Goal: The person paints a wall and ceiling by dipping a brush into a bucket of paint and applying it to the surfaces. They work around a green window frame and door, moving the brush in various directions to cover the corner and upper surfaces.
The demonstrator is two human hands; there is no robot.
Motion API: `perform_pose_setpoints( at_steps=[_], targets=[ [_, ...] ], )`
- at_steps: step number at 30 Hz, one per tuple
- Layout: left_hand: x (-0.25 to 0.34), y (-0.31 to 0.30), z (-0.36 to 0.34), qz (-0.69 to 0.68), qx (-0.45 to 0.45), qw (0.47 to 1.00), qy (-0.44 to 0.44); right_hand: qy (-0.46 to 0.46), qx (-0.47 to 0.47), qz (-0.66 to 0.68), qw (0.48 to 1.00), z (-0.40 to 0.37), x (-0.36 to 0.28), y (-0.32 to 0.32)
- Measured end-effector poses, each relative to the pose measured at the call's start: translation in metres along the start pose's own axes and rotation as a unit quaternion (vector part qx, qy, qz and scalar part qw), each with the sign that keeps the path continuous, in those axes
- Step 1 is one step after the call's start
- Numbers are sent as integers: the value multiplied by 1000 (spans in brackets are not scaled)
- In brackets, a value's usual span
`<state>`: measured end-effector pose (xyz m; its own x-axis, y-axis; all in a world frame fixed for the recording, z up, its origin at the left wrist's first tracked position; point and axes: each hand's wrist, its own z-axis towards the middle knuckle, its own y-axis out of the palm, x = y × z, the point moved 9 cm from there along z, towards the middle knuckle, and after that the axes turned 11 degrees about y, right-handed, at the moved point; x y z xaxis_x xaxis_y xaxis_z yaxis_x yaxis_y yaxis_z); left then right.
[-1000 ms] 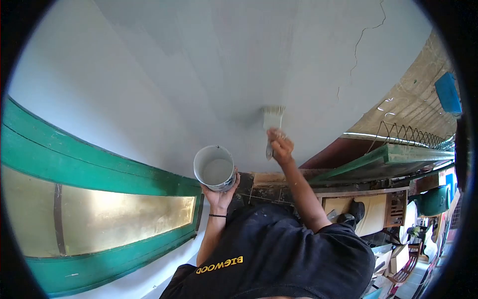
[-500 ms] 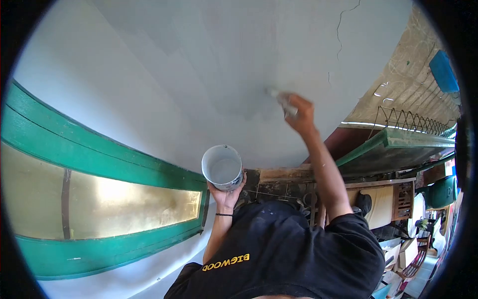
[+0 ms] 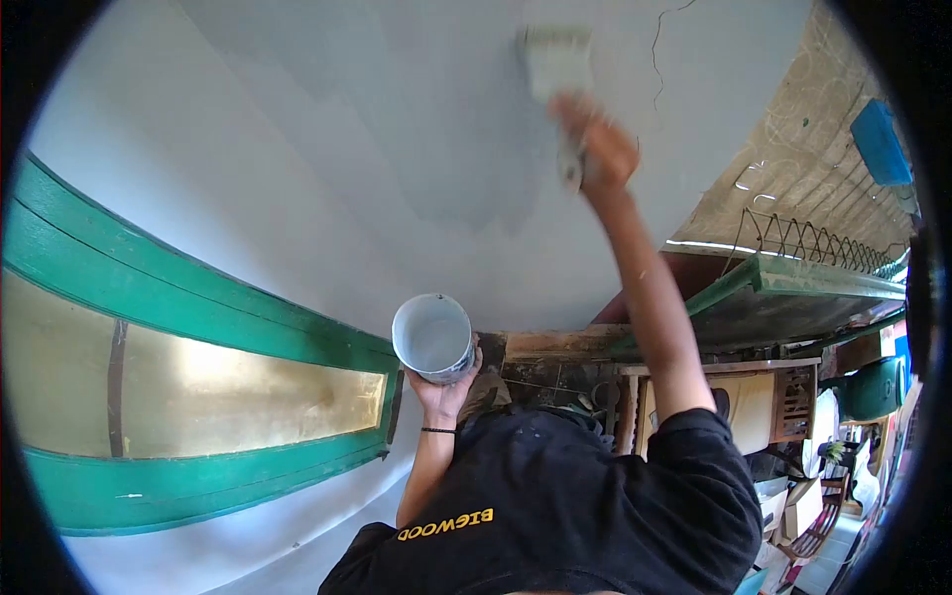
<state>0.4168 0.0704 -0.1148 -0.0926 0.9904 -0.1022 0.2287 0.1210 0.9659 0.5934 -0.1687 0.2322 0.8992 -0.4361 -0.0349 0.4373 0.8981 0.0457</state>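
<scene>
A wide paintbrush (image 3: 559, 67) is gripped by its handle in my right hand (image 3: 601, 149), which is slightly blurred. Its bristle end lies against the pale grey wall (image 3: 327, 89), where a darker, wet-looking patch (image 3: 456, 169) spreads below and to the left. My left hand (image 3: 443, 395) is wrapped round the lower side of a white paint bucket (image 3: 433, 337). Pale paint shows inside the bucket, which tilts a little so that I look into its mouth.
On the left runs a green window frame (image 3: 198, 288) with a frosted pane (image 3: 248, 387). A green-edged board (image 3: 793, 278) juts out at right, below a wire coil (image 3: 813, 243) and a blue box (image 3: 881, 142). Wooden furniture (image 3: 793, 402) stands lower right. A thin crack (image 3: 655, 59) marks the wall.
My right hand has swept the brush upward along the wall, and its broad face now shows. The bucket in my left hand sits slightly left of before, as the whole view has shifted a little.
</scene>
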Motion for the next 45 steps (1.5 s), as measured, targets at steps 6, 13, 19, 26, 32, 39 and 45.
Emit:
perform_pose_setpoints(
  at_steps=[6,13,19,26,32,39,45],
  targets=[
    [-2,5,1,-16,10,1000,3,191,-218,-80,954,-246,-19,10],
    [1,1,10,-10,22,1000,-11,409,-308,-90,854,-335,-3,7],
    [10,11,28,8,24,1000,-8,329,-195,-74,921,-165,29,2],
    [6,26,59,-44,41,997,-57,-23,-75,-133,988,100,-34,-6],
    [-5,32,76,-6,49,995,-91,-104,90,139,981,230,-11,-7],
    [-5,18,96,22,15,994,-107,41,-295,-419,858,22,-6,37],
    [5,14,99,11,4,992,-128,106,-313,-139,933,-157,-46,25]
  ],
)
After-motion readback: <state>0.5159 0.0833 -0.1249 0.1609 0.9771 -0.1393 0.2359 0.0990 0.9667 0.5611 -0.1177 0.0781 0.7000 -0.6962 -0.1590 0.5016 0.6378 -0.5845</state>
